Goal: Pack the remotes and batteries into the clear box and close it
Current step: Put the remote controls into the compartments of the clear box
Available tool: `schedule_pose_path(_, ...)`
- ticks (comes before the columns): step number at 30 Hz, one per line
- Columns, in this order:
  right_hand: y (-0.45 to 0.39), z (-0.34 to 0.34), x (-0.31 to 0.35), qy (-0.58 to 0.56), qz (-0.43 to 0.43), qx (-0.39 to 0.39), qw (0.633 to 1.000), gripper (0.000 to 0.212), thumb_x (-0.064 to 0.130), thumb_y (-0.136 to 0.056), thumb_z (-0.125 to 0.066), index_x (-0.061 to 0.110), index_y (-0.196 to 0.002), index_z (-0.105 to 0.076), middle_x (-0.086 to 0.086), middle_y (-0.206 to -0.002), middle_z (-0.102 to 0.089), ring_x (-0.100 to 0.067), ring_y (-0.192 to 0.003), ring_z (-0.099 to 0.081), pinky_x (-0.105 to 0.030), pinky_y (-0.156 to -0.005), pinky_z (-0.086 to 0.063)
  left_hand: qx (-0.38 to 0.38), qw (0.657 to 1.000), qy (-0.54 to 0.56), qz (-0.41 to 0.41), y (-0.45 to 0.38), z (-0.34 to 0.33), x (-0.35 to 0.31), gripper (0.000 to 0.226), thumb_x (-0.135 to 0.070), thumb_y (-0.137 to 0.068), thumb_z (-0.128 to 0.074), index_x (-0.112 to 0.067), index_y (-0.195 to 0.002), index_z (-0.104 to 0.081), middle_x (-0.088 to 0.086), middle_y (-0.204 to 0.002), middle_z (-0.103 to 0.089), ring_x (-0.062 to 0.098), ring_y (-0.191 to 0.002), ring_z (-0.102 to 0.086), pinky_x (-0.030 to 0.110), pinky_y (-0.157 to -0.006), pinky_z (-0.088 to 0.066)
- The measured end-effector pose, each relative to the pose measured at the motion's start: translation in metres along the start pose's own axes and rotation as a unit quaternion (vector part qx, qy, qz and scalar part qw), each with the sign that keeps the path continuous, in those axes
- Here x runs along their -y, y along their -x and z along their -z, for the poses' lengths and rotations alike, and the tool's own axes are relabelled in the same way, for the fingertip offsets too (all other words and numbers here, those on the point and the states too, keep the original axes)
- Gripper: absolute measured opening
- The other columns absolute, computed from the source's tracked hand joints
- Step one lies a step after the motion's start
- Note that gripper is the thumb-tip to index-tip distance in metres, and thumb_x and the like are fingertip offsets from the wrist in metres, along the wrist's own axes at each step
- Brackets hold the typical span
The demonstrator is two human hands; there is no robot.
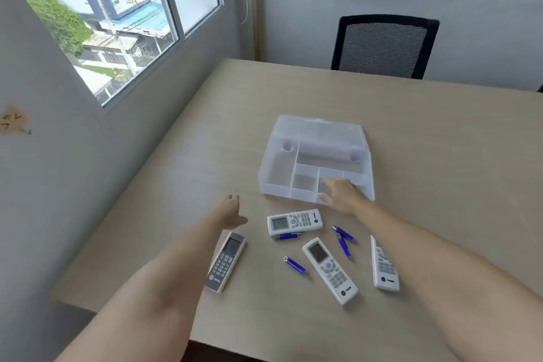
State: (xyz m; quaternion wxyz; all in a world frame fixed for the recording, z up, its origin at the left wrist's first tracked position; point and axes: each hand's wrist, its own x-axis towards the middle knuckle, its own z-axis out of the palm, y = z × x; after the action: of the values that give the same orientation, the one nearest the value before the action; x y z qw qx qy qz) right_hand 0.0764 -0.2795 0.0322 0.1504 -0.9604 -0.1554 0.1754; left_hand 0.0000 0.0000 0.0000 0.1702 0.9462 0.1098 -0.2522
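A clear plastic box with several empty compartments stands open mid-table, its lid lying back behind it. In front of it lie several remotes: a white one lying crosswise, a white one in the middle, a white one at the right, and a grey one at the left. Several blue batteries are scattered among them. My right hand rests with fingers apart on the box's front right edge. My left hand hovers over the table left of the box, holding nothing.
The wooden table fills the view. A black mesh office chair stands at its far side against the grey wall. A window runs along the left wall, close to the table's left edge.
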Motion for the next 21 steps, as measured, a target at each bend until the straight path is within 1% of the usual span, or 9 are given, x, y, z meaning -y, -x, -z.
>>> schedule_pose_path(3, -0.003, -0.029, 0.001, 0.02, 0.027, 0.057, 0.998, 0.043, 0.024, -0.093, -0.053, 0.009, -0.134, -0.053, -0.016, -0.135, -0.055, -0.031, -0.124, -0.053, -0.041, -0.102, -0.045, 0.051, 0.996, 0.009, 0.069, 0.013, -0.033, 0.017, 0.073, -0.033, -0.086, -0.065, 0.0, -0.14, -0.029, 0.018, -0.142, -0.037, 0.033, -0.131, -0.041, 0.038, -0.104, -0.039)
schedule_pose_path(5, -0.006, -0.049, 0.002, 0.049, 0.049, 0.1, 0.993, 0.038, 0.02, -0.092, -0.055, 0.009, -0.128, -0.056, -0.015, -0.13, -0.058, -0.031, -0.117, -0.057, -0.043, -0.098, -0.048, 0.069, 0.993, -0.012, 0.098, 0.022, -0.055, 0.031, 0.068, -0.035, -0.081, -0.068, -0.005, -0.132, -0.036, 0.015, -0.136, -0.042, 0.032, -0.124, -0.048, 0.039, -0.097, -0.043)
schedule_pose_path(8, -0.015, -0.067, 0.002, 0.093, 0.085, 0.096, 0.987, 0.031, 0.009, -0.088, -0.055, 0.006, -0.118, -0.057, -0.013, -0.121, -0.058, -0.028, -0.11, -0.058, -0.04, -0.094, -0.05, 0.051, 0.991, -0.058, 0.111, 0.028, -0.074, 0.039, 0.061, -0.035, -0.076, -0.069, -0.01, -0.124, -0.041, 0.01, -0.126, -0.052, 0.03, -0.115, -0.054, 0.037, -0.085, -0.048)
schedule_pose_path(11, -0.026, -0.086, 0.001, 0.156, 0.113, 0.093, 0.977, 0.038, 0.002, -0.084, -0.055, 0.007, -0.122, -0.053, -0.011, -0.126, -0.055, -0.026, -0.119, -0.05, -0.035, -0.104, -0.041, 0.046, 0.991, -0.059, 0.113, 0.021, -0.083, 0.04, 0.057, -0.033, -0.075, -0.067, -0.009, -0.121, -0.042, 0.01, -0.123, -0.054, 0.03, -0.109, -0.057, 0.033, -0.075, -0.044)
schedule_pose_path(14, -0.036, -0.094, -0.001, 0.209, 0.124, 0.097, 0.965, 0.051, 0.003, -0.083, -0.057, 0.005, -0.132, -0.044, -0.013, -0.132, -0.051, -0.028, -0.125, -0.047, -0.037, -0.111, -0.035, 0.045, 0.992, 0.004, 0.117, 0.005, -0.066, 0.036, 0.058, -0.035, -0.077, -0.066, -0.005, -0.12, -0.042, 0.013, -0.122, -0.053, 0.032, -0.109, -0.057, 0.034, -0.079, -0.045)
schedule_pose_path(16, -0.04, -0.095, -0.001, 0.218, 0.128, 0.105, 0.962, 0.054, 0.006, -0.083, -0.058, 0.004, -0.134, -0.041, -0.015, -0.134, -0.047, -0.029, -0.125, -0.045, -0.037, -0.11, -0.036, 0.009, 0.987, 0.116, 0.111, -0.008, -0.042, 0.028, 0.053, -0.033, -0.076, -0.068, -0.004, -0.114, -0.043, 0.013, -0.111, -0.055, 0.031, -0.102, -0.058, 0.037, -0.079, -0.049)
schedule_pose_path(17, -0.042, -0.093, -0.001, 0.215, 0.131, 0.114, 0.961, 0.053, 0.007, -0.083, -0.057, 0.003, -0.133, -0.04, -0.016, -0.134, -0.045, -0.03, -0.125, -0.044, -0.037, -0.109, -0.037, -0.022, 0.981, 0.167, 0.1, -0.017, -0.028, 0.021, 0.048, -0.029, -0.075, -0.069, -0.005, -0.109, -0.044, 0.012, -0.103, -0.055, 0.029, -0.094, -0.057, 0.037, -0.074, -0.049)
schedule_pose_path(19, -0.043, -0.087, -0.001, 0.178, 0.13, 0.142, 0.965, 0.052, 0.011, -0.082, -0.056, 0.001, -0.13, -0.04, -0.018, -0.132, -0.043, -0.031, -0.123, -0.043, -0.037, -0.105, -0.04, -0.08, 0.973, 0.211, 0.053, -0.037, 0.002, 0.003, 0.043, -0.023, -0.075, -0.069, -0.005, -0.103, -0.042, 0.008, -0.092, -0.052, 0.025, -0.081, -0.052, 0.034, -0.064, -0.043)
schedule_pose_path(21, -0.041, -0.075, -0.006, 0.091, 0.115, 0.166, 0.975, 0.049, 0.017, -0.08, -0.057, 0.004, -0.124, -0.04, -0.014, -0.124, -0.043, -0.029, -0.114, -0.046, -0.035, -0.095, -0.044, -0.098, 0.964, 0.247, -0.004, -0.061, 0.028, -0.02, 0.044, -0.021, -0.077, -0.07, -0.006, -0.104, -0.04, 0.004, -0.087, -0.051, 0.018, -0.073, -0.051, 0.027, -0.056, -0.042)
